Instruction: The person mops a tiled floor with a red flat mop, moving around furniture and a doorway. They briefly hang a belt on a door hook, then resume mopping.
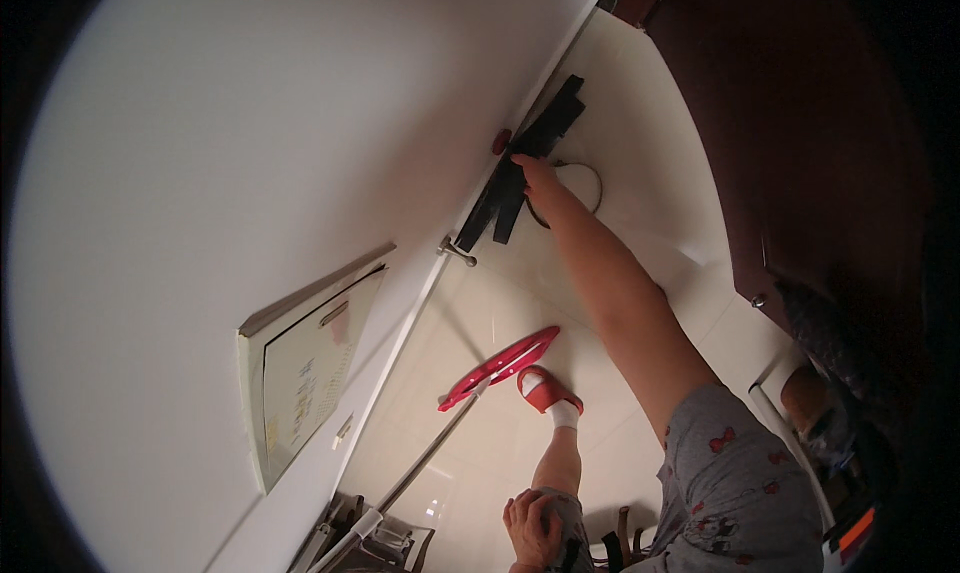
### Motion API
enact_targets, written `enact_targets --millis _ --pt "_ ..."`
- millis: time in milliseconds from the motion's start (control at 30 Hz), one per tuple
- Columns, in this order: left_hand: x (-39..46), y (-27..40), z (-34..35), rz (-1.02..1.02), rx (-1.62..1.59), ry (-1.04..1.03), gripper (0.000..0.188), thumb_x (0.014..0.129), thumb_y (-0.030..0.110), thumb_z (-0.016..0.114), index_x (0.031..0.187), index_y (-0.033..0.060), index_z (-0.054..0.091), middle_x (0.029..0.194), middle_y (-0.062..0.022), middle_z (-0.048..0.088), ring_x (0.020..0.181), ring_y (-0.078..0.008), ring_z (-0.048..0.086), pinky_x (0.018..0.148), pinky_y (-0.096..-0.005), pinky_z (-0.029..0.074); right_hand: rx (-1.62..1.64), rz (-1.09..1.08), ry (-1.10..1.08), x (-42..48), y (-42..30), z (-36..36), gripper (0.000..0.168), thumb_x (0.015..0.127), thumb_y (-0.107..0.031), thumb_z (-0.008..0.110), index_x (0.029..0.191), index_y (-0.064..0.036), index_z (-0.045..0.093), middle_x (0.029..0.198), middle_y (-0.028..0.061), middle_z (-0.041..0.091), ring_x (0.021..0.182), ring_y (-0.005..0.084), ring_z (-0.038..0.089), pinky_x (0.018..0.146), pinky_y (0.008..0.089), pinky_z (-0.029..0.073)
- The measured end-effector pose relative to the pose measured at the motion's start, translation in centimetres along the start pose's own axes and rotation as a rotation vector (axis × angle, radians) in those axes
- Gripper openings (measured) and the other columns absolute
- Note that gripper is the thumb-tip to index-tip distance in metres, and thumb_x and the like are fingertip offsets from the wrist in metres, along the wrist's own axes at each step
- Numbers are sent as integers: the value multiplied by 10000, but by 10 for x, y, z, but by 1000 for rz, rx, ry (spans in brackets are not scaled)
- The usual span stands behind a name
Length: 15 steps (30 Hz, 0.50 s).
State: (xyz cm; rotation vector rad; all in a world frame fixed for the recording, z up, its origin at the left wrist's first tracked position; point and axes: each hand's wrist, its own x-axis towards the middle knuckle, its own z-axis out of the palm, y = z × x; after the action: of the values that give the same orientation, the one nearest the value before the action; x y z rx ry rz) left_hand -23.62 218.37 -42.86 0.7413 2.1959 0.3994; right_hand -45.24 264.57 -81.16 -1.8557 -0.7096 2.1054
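Note:
My right arm reaches across the floor, and my right hand is closed around the dark edge of long black strips lying at the foot of the white wall. The strips overlap at uneven angles; what they are made of cannot be told. A thin dark loop lies on the tiles beside that hand, partly hidden by it. My left hand rests on my knee, holding nothing, its fingers a little bent and spread. Beyond the knee is my foot in a white sock and a red slipper.
A flat mop with a red head lies beside the slipper, its pole running to lower left. A metal door stop juts from the wall's foot near a dark red oval object. A wall panel bears writing. A dark red door stands right.

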Motion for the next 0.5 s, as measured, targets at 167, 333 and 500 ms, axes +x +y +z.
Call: enact_targets --millis 167,333,500 --pt "-6 -17 6 33 -37 -16 345 773 148 610 1108 67 599 1202 -172 569 1161 -370 501 1045 -533 312 230 -8 -119 -33 8 -34 401 857 -254 654 1187 -56 540 1104 69 632 978 219 615 852 348 497" --pt "31 -17 6 17 -39 89 409 798 132 622 1198 69 560 1229 -158 552 1209 -361 482 1061 -532 304 275 -181 -300 -147 -7 -82 227 861 -209 556 1002 -38 603 952 70 659 877 207 624 849 335 481" --pt "159 55 -31 88 -448 218 671 774 11 670 1386 2 395 1381 -177 475 1302 -326 440 1122 -428 312 18 -383 -481 -283 -33 -128 198 841 -146 483 895 -20 625 853 68 656 834 166 609 815 318 480"
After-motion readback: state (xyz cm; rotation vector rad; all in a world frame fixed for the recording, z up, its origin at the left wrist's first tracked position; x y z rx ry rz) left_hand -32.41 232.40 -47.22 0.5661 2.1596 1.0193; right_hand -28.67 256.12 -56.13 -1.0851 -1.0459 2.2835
